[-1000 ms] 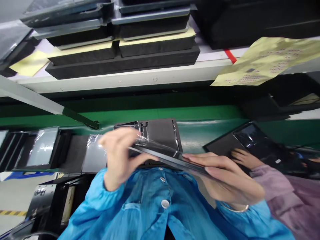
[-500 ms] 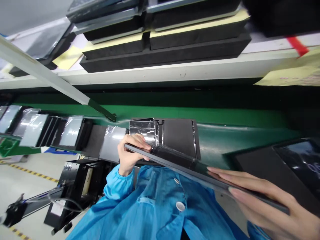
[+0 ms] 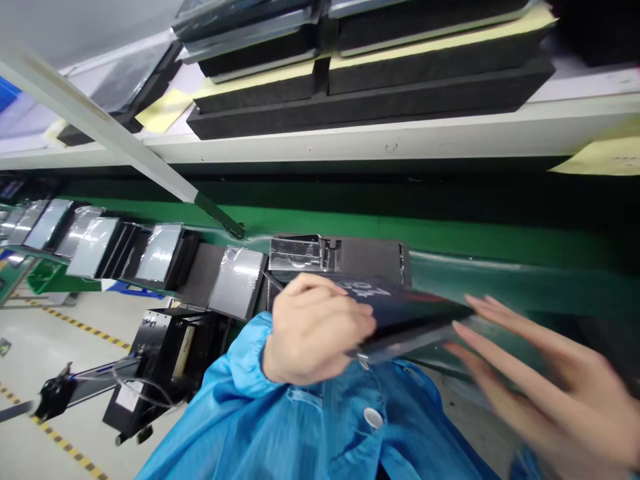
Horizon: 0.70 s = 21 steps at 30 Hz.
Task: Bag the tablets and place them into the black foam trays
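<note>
Dark flat panel [image 3: 400,313] sits in our grasp just above the green conveyor belt [image 3: 500,280], tilted with its far end lower. Our left hand [image 3: 315,330] is clenched around its near end, fingers [image 3: 345,320] curled over the top face beside some pale printed marks. Our right hand [image 3: 540,380] is blurred, its fingers spread and released, fingertips at the panel's other edge; we cannot tell whether they touch it. Behind the panel a dark tray [image 3: 370,257] rests on the belt, and a row of wrapped screens [image 3: 160,253] runs off to the left. Black foam trays [image 3: 370,100] are stacked on the shelf [image 3: 400,137] above.
</note>
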Available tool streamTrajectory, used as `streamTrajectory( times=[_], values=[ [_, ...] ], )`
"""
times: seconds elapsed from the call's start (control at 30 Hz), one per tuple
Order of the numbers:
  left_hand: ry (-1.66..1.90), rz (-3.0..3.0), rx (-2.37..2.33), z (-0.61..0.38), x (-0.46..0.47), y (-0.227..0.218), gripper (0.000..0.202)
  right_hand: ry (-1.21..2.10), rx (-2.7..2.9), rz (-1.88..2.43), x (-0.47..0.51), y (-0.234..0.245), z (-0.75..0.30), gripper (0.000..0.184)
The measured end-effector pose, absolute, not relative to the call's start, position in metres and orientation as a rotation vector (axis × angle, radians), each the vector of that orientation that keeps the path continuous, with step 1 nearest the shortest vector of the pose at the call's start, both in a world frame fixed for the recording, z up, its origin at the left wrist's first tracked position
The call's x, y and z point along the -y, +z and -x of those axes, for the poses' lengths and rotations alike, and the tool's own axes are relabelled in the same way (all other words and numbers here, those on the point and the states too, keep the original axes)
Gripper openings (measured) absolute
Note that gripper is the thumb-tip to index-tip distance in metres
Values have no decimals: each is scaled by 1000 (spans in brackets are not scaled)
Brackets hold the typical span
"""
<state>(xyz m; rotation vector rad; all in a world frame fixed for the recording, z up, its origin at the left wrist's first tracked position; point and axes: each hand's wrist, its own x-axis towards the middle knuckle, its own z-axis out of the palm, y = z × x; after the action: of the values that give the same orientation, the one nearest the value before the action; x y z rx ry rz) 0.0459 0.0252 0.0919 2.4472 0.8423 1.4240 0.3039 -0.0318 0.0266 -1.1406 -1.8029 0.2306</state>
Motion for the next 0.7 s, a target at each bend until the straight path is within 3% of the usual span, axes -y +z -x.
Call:
streamTrajectory(
  times=[0.07,0.2,0.3,0.43,0.7],
  values=[
    [1327,-2673,-842,-61,-21,101,20,221,1899,1024,21,30,-276,65],
    [1259,-2746,-917,-56,-26,105,9,325,1507,947,2,21,-257,33],
    [1186,-2462,-1071,-31,-39,87,30,418,1324,880,-2,9,-273,18],
    [1233,-2087,-827,-16,-45,54,14,584,1280,778,-3,-7,-291,28],
    [1320,-2067,-815,-24,-38,47,16,611,1259,740,-8,-22,-292,28]
  ],
)
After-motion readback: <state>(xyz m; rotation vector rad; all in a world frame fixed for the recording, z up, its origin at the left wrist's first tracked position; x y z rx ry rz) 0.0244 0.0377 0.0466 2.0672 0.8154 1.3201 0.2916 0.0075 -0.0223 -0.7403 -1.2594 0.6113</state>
